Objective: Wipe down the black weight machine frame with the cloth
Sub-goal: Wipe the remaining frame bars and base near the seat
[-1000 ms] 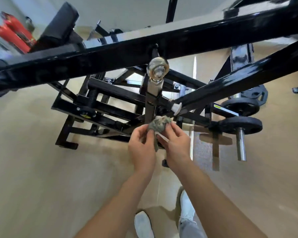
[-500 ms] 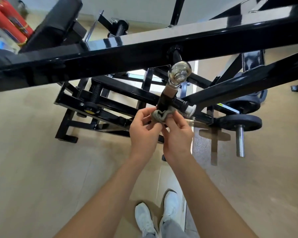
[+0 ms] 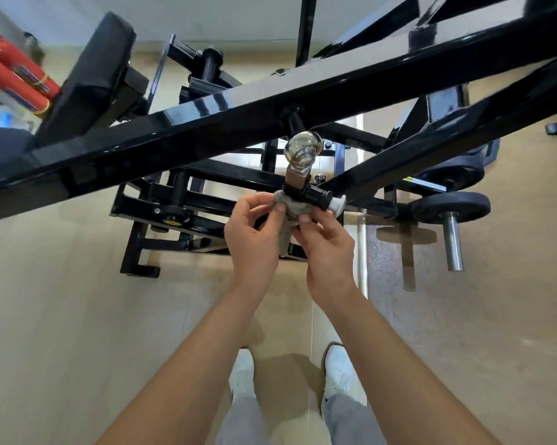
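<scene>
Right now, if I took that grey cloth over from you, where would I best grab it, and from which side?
Probably the loose tail of the cloth, hanging below its bunched top; come from underneath. The top is pressed against the black pivot rod and pinched by the left hand and right hand, so only the tail is free.

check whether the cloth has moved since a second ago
Yes. The cloth has come up against the black collar under the chrome ball joint; earlier it sat lower, below that link.
</scene>
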